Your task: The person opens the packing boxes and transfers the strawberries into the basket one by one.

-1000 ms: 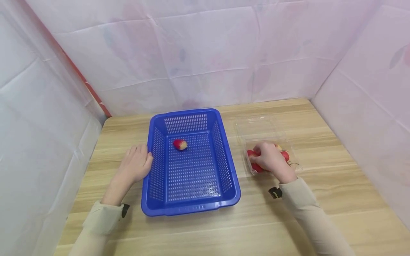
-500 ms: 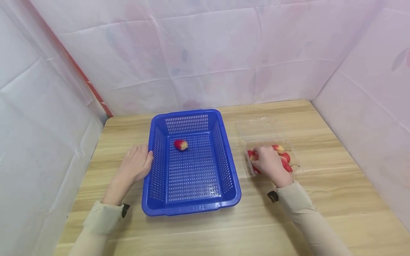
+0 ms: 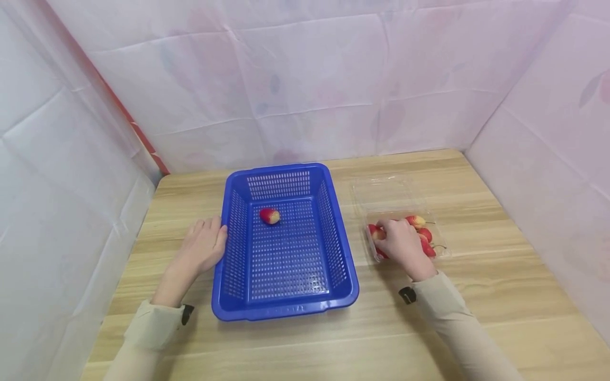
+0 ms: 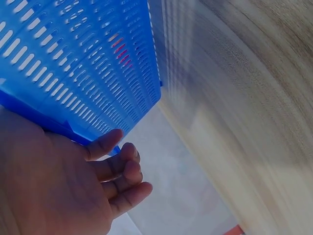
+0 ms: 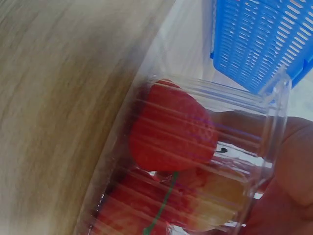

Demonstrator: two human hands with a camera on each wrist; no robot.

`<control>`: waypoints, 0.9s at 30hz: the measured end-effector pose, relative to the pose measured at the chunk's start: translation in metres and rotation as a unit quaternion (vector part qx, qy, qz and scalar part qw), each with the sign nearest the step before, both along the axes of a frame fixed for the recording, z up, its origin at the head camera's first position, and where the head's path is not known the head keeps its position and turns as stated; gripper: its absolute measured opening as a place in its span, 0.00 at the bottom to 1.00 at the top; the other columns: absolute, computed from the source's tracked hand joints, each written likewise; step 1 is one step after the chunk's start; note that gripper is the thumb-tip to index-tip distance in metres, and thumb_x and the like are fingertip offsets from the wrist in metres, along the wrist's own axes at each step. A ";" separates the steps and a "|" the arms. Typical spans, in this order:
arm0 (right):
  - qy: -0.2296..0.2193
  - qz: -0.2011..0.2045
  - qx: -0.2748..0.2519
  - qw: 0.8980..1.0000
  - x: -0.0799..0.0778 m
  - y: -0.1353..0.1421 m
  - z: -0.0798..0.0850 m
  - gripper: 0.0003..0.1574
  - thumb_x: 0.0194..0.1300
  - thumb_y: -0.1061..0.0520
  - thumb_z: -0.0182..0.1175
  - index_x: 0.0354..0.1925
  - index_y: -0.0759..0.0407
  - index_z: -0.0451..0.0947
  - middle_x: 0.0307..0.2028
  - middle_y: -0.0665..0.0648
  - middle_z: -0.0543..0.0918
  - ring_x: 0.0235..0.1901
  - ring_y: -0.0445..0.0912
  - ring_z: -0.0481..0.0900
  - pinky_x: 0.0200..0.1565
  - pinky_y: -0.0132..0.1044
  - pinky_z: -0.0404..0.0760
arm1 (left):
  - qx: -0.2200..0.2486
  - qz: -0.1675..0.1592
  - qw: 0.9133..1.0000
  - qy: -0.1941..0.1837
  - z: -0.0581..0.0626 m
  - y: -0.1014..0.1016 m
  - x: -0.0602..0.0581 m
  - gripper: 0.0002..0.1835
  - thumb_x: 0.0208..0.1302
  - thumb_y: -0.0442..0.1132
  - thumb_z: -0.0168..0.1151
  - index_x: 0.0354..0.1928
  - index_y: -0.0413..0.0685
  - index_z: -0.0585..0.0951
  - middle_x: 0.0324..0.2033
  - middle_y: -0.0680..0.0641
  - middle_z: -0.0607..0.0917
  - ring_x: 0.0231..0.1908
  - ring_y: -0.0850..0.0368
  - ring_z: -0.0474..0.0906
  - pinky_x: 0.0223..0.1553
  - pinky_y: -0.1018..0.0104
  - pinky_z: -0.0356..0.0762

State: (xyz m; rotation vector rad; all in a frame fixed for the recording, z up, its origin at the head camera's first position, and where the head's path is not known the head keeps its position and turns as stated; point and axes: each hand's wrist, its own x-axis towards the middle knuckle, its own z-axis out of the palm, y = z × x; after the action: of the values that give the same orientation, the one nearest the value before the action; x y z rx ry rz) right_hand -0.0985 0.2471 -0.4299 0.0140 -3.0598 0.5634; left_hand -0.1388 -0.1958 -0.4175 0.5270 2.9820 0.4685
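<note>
Some bare table separates the blue basket, near the far edge, from the clear box. Left hand touches the basket's left rim, fingers loosely together. Right hand reaches into the box, fingers bent at red fruits, pinch unclear. One fruit lies in the basket's far left; near-rim marks are unreadable.

Blue basket, red-and-yellow fruit, clear container, pale wood-grained table, pink-blotched white sheeting, beige sleeves
</note>
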 end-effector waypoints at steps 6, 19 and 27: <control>0.024 0.007 -0.015 1.000 0.000 0.002 0.004 0.15 0.55 0.62 0.66 0.42 0.68 0.82 0.23 0.59 0.79 0.24 0.54 0.72 0.24 0.42 0.67 | -0.002 0.005 1.000 -0.010 0.000 0.000 0.000 0.19 0.78 0.45 0.31 0.45 0.38 0.68 0.38 0.38 0.75 0.44 0.38 0.70 0.47 0.45 0.65; 0.032 -0.008 -0.045 0.998 0.001 0.006 0.015 0.23 0.55 0.58 0.72 0.46 0.70 0.81 0.38 0.70 0.83 0.34 0.59 0.79 0.35 0.54 0.77 | -0.006 0.008 1.000 -0.016 0.001 0.000 -0.001 0.18 0.78 0.45 0.31 0.43 0.40 0.68 0.39 0.39 0.75 0.42 0.40 0.68 0.47 0.46 0.64; 0.022 -0.008 -0.068 0.997 0.002 0.012 0.023 0.22 0.49 0.63 0.71 0.44 0.70 0.81 0.35 0.67 0.83 0.30 0.55 0.75 0.29 0.44 0.70 | -0.010 0.012 1.000 -0.016 -0.001 0.000 -0.002 0.19 0.79 0.46 0.31 0.45 0.40 0.68 0.41 0.37 0.75 0.43 0.39 0.69 0.47 0.45 0.64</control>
State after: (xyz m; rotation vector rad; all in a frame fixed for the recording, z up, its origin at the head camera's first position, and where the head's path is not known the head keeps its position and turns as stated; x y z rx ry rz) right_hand -0.0966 0.2595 -0.4070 -0.0011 -2.9700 0.7584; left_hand -0.1409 -0.1958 -0.4181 0.4775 2.9631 0.4437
